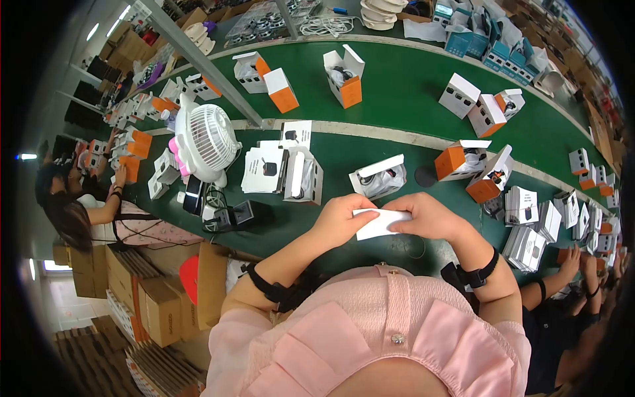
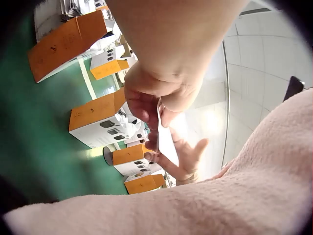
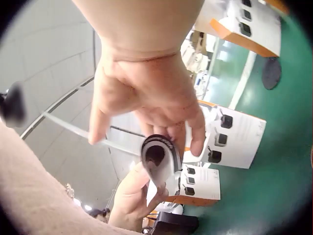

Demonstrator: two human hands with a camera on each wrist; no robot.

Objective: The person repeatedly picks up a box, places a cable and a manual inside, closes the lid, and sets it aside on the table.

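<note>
A white paper sheet point(image 1: 376, 225) is between the two hands, above the green table. The left hand point(image 1: 340, 223) pinches its left end between thumb and fingers; the left wrist view shows this hand point(image 2: 159, 93) above the sheet point(image 2: 167, 142). The right hand point(image 1: 430, 217) is at the other end. Its thumb stands away from the paper in the right wrist view, while the outstretched fingers of the hand point(image 3: 146, 95) touch the back of the paper point(image 3: 164, 169), which bends into a loop. An open white box point(image 1: 362, 187) with bagged contents stands just beyond the hands.
Left of the hands are leaflet stacks point(image 1: 263, 173), an open box point(image 1: 311, 188) and a white fan point(image 1: 206, 140). Orange-and-white boxes point(image 1: 453, 163) and more leaflets point(image 1: 521, 206) lie to the right. Behind runs a green belt point(image 1: 397, 86) with boxes. Other people sit at both sides.
</note>
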